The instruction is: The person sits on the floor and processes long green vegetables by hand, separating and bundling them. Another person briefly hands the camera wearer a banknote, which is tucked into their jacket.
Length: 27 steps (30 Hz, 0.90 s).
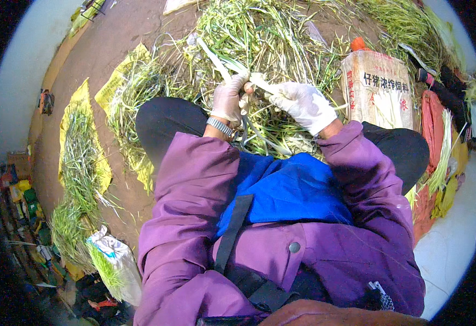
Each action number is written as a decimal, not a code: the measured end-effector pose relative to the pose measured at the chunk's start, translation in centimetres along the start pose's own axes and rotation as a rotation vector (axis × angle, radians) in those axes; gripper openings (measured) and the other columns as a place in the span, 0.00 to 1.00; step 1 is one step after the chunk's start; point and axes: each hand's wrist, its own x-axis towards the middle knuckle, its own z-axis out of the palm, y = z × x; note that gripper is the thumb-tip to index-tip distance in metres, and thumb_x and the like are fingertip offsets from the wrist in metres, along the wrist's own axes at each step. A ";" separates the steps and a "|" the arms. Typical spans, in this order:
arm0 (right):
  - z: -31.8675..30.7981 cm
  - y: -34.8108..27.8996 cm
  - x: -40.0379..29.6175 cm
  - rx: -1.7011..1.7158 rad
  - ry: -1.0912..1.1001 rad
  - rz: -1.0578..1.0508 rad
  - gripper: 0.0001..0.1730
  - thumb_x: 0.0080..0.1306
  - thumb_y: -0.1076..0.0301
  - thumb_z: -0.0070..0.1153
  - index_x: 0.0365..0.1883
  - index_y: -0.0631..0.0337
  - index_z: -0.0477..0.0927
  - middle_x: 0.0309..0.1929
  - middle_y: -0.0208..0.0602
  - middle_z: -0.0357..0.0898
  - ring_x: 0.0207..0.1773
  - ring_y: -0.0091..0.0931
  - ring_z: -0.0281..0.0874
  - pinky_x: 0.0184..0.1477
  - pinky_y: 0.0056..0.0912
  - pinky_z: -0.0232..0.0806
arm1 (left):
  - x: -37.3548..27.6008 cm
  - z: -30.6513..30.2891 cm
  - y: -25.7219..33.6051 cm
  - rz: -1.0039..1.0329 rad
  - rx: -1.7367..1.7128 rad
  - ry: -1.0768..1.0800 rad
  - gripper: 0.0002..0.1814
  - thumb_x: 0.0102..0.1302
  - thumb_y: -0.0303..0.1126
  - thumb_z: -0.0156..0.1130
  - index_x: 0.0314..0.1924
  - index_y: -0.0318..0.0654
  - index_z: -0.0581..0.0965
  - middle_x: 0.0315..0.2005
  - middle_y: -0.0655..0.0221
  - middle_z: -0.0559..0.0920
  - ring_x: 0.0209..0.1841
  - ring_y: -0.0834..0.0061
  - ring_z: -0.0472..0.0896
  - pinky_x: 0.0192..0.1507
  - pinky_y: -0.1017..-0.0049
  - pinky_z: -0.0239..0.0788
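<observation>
In my gloved left hand (pixel 230 100), which wears a metal-banded wristwatch (pixel 220 126), is a thick white-and-green plant stalk (pixel 213 59) whose upper end points up and left. My right hand (pixel 301 104), in a thin whitish glove, pinches a pale stem piece (pixel 263 82) just right of the left fingers. Whether the two pieces are still joined is hard to tell. Loose peeled leaves (pixel 268 140) hang below the hands. Both hands are over a large heap of long green and yellowed leafy stalks (pixel 250 24), between my bent knees.
To the right stands a printed woven sack (pixel 356 67) with pale trimmed stalks (pixel 386 110) on it. Another pale bundle (pixel 441 155) rests on red cloth (pixel 431 122). Leafy stalks (pixel 79 142) on yellow sheeting and a white sack (pixel 125 261) are at left on the brown floor (pixel 95 53).
</observation>
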 end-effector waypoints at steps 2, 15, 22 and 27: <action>-0.1 0.2 0.6 0.289 -0.099 0.147 0.12 0.66 0.61 0.54 0.41 0.60 0.80 0.31 0.27 0.80 0.30 0.18 0.74 0.32 0.22 0.66 | -0.2 0.2 -0.2 0.087 0.049 -0.012 0.11 0.65 0.35 0.57 0.28 0.37 0.77 0.18 0.73 0.77 0.14 0.88 0.67 0.16 0.86 0.56; -1.7 1.6 2.3 0.751 0.092 0.119 0.12 0.66 0.59 0.51 0.36 0.58 0.80 0.29 0.28 0.78 0.30 0.19 0.75 0.30 0.20 0.68 | -0.8 -0.1 0.1 0.224 0.099 -0.035 0.08 0.66 0.33 0.55 0.32 0.38 0.76 0.16 0.76 0.73 0.14 0.86 0.68 0.14 0.86 0.55; 0.3 -0.3 4.3 0.865 -0.071 0.121 0.12 0.68 0.60 0.49 0.37 0.59 0.78 0.30 0.31 0.79 0.29 0.21 0.75 0.29 0.25 0.67 | -1.6 1.8 -0.3 0.228 0.120 -0.086 0.07 0.64 0.32 0.57 0.33 0.36 0.76 0.17 0.72 0.76 0.14 0.86 0.68 0.15 0.86 0.54; 0.9 -0.8 4.9 0.772 -0.050 0.159 0.15 0.63 0.58 0.57 0.38 0.63 0.78 0.29 0.34 0.79 0.25 0.24 0.78 0.31 0.24 0.70 | -2.0 1.9 -0.5 0.173 0.161 -0.154 0.09 0.64 0.33 0.60 0.37 0.34 0.77 0.18 0.72 0.77 0.14 0.85 0.68 0.16 0.86 0.54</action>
